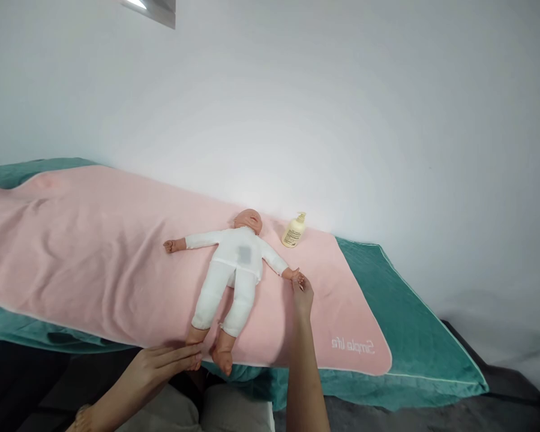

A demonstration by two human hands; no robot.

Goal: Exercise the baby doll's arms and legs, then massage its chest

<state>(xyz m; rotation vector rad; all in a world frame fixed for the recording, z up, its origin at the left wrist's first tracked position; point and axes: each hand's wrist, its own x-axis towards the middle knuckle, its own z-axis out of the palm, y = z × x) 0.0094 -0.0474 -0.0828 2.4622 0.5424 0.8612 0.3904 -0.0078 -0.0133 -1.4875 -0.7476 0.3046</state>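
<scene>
A baby doll (238,258) with a white cloth body lies on its back on a pink blanket (153,240), head toward the wall, arms spread. My right hand (303,291) has its fingers closed on the doll's hand at the right. My left hand (164,365) rests against the doll's foot at the left, fingers stretched out and lying side by side. A pale yellow pump bottle (294,230) stands on the blanket to the right of the doll's head.
Under the blanket, a green cover (400,318) shows at the right end and along the edges. A white wall (297,108) rises behind. My lap (234,411) is at the bottom, close to the front edge.
</scene>
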